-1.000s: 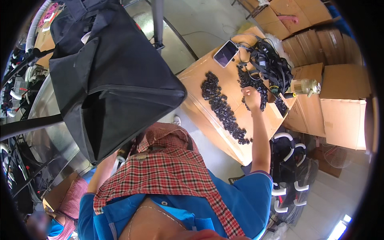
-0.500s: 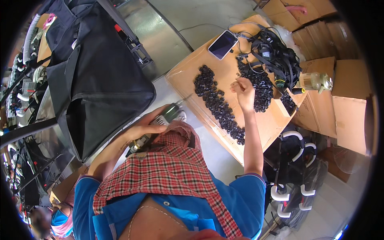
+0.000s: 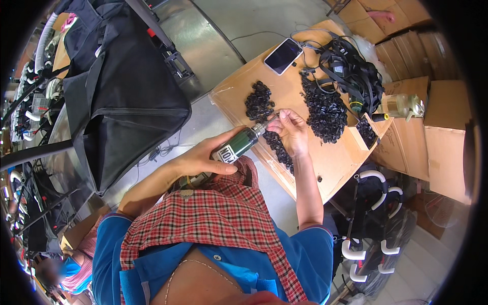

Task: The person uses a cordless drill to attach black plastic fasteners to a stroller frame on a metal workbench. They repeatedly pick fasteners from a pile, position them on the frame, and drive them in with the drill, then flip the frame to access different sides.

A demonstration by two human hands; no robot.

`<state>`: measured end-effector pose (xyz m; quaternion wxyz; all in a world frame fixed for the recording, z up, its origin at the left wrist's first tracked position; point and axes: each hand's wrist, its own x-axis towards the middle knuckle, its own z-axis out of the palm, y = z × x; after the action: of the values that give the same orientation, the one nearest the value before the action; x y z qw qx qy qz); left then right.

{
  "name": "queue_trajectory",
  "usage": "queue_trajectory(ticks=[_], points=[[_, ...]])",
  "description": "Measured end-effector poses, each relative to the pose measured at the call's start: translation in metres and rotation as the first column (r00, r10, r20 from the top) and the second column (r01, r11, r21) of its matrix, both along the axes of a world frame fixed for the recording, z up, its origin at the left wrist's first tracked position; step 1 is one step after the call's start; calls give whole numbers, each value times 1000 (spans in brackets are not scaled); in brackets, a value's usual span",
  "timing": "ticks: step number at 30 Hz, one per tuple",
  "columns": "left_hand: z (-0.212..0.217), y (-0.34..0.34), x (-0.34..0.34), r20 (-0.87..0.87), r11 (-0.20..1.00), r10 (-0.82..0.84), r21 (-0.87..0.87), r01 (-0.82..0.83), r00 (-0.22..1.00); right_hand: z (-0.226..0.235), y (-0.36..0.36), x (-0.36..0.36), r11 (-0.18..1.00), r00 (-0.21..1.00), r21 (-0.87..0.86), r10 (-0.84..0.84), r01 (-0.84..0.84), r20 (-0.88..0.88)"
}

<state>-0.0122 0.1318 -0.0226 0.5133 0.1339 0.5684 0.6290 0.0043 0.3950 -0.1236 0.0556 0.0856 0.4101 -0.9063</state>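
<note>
My left hand (image 3: 213,152) is wrapped round a green electric screwdriver (image 3: 238,144), whose bit points up and to the right over the wooden table. At the tip of that bit, my right hand (image 3: 291,132) has its thumb and fingers pinched together. What it pinches is too small to make out. Beneath both hands lies a long heap of small black plastic parts (image 3: 260,101), partly hidden by the right hand. A second heap of tiny black pieces (image 3: 325,117) spreads to the right of it.
A phone (image 3: 283,56) lies at the table's (image 3: 305,185) far edge, beside a tangle of black straps (image 3: 351,71). A glass jar (image 3: 406,105) is at the right, near cardboard boxes (image 3: 447,137). Black fabric on a frame (image 3: 137,91) fills the left. Another person (image 3: 76,269) is at lower left.
My right hand has moved left from above the right-hand heap to the screwdriver's tip. The left hand has brought the screwdriver up and to the right, over the table.
</note>
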Motion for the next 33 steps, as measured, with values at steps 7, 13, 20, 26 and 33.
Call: queue_trajectory(ticks=[7,13,20,26,33], points=[[5,3,2,35,999,-28,-26,29,999,-3,8,6,990,998,132,49,-43,-44],[-1,-2,5,121,993,-9,116,-5,993,-12,17,15,980,994,190,69,-52,-83],[9,-6,8,203,970,39,227,-86,978,-86,130,-1,-409,963,877,19,253,-269],[19,-12,13,143,958,64,269,-101,988,-57,119,-19,-342,965,908,-12,241,-261],[62,-37,23,84,912,213,342,-229,974,89,-15,-67,651,847,630,-38,424,-530]])
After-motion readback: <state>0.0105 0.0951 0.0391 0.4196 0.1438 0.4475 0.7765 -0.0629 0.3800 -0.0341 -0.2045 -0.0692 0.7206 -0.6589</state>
